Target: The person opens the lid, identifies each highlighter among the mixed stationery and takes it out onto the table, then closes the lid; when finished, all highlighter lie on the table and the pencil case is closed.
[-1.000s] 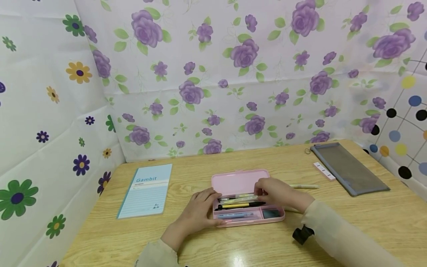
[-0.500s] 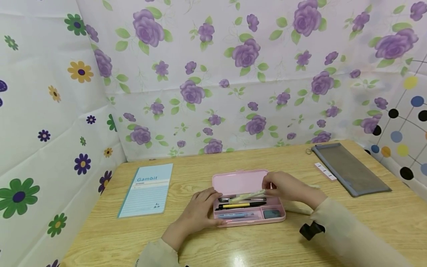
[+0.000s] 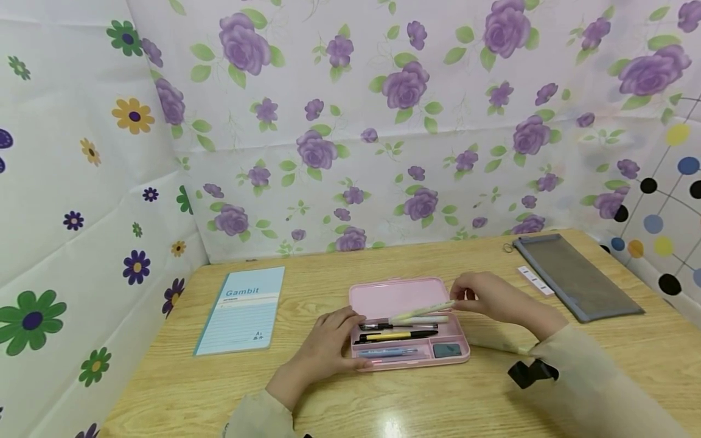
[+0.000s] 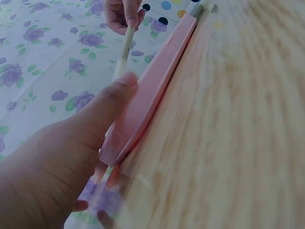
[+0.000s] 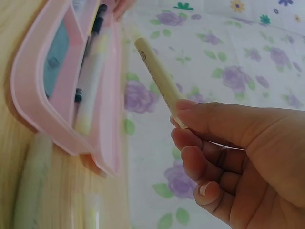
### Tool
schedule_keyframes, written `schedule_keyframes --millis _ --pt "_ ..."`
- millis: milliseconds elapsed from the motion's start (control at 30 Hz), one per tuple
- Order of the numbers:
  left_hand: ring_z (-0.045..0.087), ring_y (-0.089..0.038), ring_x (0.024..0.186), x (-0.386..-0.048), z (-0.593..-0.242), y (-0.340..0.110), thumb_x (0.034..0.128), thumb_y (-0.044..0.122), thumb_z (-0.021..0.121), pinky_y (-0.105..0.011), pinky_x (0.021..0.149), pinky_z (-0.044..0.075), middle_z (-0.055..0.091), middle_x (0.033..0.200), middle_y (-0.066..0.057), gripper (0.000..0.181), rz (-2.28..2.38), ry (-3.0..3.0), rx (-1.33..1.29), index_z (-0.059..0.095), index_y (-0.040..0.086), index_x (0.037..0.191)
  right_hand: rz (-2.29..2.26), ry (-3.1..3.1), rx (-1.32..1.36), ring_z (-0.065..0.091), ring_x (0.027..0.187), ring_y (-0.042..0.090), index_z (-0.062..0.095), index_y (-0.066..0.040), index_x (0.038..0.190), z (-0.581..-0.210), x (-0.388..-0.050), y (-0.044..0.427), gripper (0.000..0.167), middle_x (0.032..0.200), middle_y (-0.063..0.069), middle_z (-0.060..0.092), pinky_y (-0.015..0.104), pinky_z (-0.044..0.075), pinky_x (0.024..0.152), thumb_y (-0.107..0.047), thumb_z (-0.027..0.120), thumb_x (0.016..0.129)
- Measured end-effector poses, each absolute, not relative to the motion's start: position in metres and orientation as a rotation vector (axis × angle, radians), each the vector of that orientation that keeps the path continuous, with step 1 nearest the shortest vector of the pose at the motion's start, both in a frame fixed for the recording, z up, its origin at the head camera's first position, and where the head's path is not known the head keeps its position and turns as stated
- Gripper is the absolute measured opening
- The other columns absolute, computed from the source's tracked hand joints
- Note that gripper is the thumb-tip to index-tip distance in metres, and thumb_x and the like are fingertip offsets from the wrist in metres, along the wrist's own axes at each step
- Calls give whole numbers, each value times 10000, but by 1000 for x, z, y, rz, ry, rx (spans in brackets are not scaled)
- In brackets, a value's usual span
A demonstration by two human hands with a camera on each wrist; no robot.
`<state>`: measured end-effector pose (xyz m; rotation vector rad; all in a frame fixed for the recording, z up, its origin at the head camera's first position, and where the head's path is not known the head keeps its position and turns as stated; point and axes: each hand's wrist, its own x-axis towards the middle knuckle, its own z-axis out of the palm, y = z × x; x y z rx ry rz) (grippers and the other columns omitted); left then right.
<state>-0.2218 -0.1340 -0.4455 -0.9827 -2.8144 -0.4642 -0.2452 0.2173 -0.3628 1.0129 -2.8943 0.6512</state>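
An open pink pencil case [image 3: 397, 298] lies on the table. My left hand [image 3: 320, 348] grips its left end, and in the left wrist view the thumb [image 4: 107, 100] presses along its side. My right hand [image 3: 493, 299] pinches a pale yellow highlighter [image 5: 159, 78] by one end between thumb and fingers. That highlighter slants over the case, its other end low over the back compartment. Inside lie another pale highlighter [image 3: 434, 319], a yellow and black pen [image 3: 397, 336], a blue pen [image 3: 389, 352] and a dark teal eraser [image 3: 447, 350] in the front right compartment.
A light blue notebook [image 3: 241, 313] lies at the left. A grey mesh zip pouch [image 3: 577, 277] and a small white-and-pink strip [image 3: 535, 281] lie at the back right. Another pale pen [image 3: 498, 345] sits right of the case, partly under my right forearm.
My right hand has moved right and slightly back, drawing the highlighter up from among the pens in the case. The left hand stays on the case's left end.
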Motion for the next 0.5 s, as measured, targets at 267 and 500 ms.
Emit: schedule_keyframes --millis 267,500 --pt "409 -271 1368 -222 -446 -135 767 677 645 -505 1125 343 435 1474 -53 829 -458 -2849 -964 460 196 1415 669 -2944 882 476 647 24 641 -183 919 -354 -238 236 37 773 -99 568 205 417 555 -213 659 909" --pt "412 -266 1364 -222 -446 -134 765 673 653 -511 1119 348 447 1463 -50 826 -457 -2842 -967 467 193 1410 771 -2912 839 486 630 4 633 -178 922 -354 -233 254 49 773 -81 583 214 436 532 -225 649 919"
